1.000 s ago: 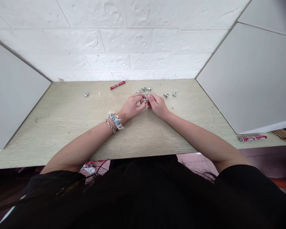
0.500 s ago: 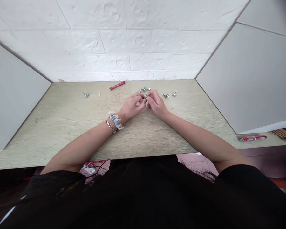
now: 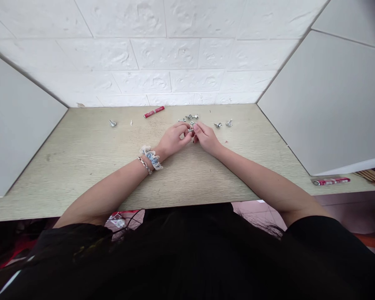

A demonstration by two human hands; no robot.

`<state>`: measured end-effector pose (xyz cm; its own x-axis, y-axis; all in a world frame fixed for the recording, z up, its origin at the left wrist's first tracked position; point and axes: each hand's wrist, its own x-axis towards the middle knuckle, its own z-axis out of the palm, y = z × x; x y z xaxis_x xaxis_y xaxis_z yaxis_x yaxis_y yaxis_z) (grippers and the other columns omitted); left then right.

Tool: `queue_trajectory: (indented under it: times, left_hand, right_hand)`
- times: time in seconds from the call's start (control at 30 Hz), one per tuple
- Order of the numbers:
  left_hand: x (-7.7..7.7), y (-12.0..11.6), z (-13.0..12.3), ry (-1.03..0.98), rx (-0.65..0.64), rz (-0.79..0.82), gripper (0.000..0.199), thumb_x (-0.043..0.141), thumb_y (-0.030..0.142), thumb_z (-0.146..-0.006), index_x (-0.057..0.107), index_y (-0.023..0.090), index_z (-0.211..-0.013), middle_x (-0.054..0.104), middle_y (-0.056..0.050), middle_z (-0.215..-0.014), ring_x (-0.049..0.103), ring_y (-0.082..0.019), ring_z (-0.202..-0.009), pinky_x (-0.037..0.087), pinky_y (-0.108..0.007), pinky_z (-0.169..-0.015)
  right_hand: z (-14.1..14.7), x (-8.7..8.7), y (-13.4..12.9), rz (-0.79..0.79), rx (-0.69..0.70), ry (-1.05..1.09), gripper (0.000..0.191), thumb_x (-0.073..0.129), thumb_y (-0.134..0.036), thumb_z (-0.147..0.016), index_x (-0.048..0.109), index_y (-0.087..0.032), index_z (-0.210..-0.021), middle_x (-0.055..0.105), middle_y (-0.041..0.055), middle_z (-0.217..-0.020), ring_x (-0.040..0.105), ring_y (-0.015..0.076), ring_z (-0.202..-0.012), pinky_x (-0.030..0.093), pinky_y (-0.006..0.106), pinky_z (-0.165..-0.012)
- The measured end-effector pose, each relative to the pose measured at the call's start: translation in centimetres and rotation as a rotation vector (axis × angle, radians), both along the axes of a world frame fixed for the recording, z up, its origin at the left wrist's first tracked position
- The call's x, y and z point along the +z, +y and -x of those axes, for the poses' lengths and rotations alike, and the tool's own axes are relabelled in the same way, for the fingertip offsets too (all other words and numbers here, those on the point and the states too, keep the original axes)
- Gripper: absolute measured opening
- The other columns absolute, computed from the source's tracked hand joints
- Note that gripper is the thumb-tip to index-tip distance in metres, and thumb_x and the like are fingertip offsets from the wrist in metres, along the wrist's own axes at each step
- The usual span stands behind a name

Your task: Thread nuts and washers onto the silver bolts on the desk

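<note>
Between my fingertips is a small silvery bolt (image 3: pixel 190 130), partly hidden by them. My left hand (image 3: pixel 174 139) pinches it from the left, with a scrunchie and a chain bracelet on that wrist. My right hand (image 3: pixel 206 137) is closed at the bolt's other end, thumb against fingers; whether a nut or washer sits there is too small to tell. Just beyond the fingertips lie a loose nut (image 3: pixel 192 123), a short bolt (image 3: pixel 181 120) and more bolts (image 3: pixel 192 117). Two bolts with washers, one of them this bolt (image 3: pixel 218 125), lie to the right of my right hand.
A lone bolt (image 3: pixel 112 123) lies on the left of the wooden tabletop (image 3: pixel 90 166). A red tube (image 3: pixel 154 112) is near the white brick-pattern wall (image 3: pixel 150 54); another red tube (image 3: pixel 331 181) lies at the right front. Grey panels (image 3: pixel 337 104) stand at both sides.
My right thumb and fingers have shifted slightly around the bolt's end. The hands stay together in the same place, and the short bolt behind them shows more fully.
</note>
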<state>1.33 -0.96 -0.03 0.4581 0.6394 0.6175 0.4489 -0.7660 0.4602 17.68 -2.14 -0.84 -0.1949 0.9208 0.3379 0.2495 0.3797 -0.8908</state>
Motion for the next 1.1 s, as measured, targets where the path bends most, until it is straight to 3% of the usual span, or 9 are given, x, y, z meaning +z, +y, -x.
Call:
queue_trajectory:
  times: [0.27,0.6,0.77,0.87,1.1]
  left_hand:
    - [0.14,0.17,0.04,-0.016,0.055,0.064,0.023,0.049,0.023,-0.085,0.044,0.019,-0.063,0.067,-0.004,-0.085,0.060,-0.015,-0.078,0.048,-0.029,-0.074]
    - [0.11,0.06,-0.06,-0.010,0.017,0.096,0.023,0.051,0.026,-0.087,0.044,0.019,-0.066,0.067,-0.004,-0.083,0.059,-0.013,-0.073,0.046,-0.026,-0.067]
    - [0.08,-0.16,-0.11,-0.067,0.019,0.150,0.009,0.057,0.023,-0.084,0.052,0.019,-0.090,0.068,-0.001,-0.089,0.060,-0.009,-0.065,0.047,-0.023,-0.064]
    - [0.24,-0.29,-0.13,-0.054,-0.002,0.175,0.024,0.055,0.020,-0.084,0.056,0.019,-0.108,0.069,-0.003,-0.100,0.062,-0.008,-0.065,0.048,-0.022,-0.066]
    - [0.43,-0.20,-0.16,-0.005,0.013,0.156,0.022,0.057,0.024,-0.087,0.065,0.019,-0.107,0.071,-0.003,-0.098,0.062,-0.010,-0.070,0.050,-0.022,-0.070]
  right_hand:
    - [0.00,-0.45,0.16,-0.031,0.033,0.035,0.054,0.045,-0.077,-0.080,0.044,-0.023,-0.079,0.054,-0.0015,-0.069,0.051,0.0123,-0.056,0.043,0.029,-0.057]
    - [0.05,-0.47,0.32,-0.029,0.030,0.009,0.054,0.043,-0.077,-0.082,0.046,-0.023,-0.079,0.050,-0.0029,-0.058,0.051,0.0139,-0.054,0.043,0.030,-0.058]
    - [0.00,-0.55,0.38,-0.009,0.039,0.025,0.055,0.043,-0.077,-0.081,0.047,-0.022,-0.080,0.055,-0.0021,-0.064,0.050,0.0123,-0.053,0.044,0.030,-0.058]
    - [-0.04,-0.57,0.41,-0.004,0.036,0.028,0.056,0.043,-0.078,-0.081,0.049,-0.022,-0.082,0.057,-0.0011,-0.069,0.050,0.0120,-0.053,0.045,0.030,-0.058]
    - [-0.12,-0.69,0.67,0.021,0.060,0.067,0.063,0.041,-0.082,-0.077,0.053,-0.021,-0.088,0.056,-0.0012,-0.070,0.050,0.0107,-0.053,0.044,0.028,-0.056]
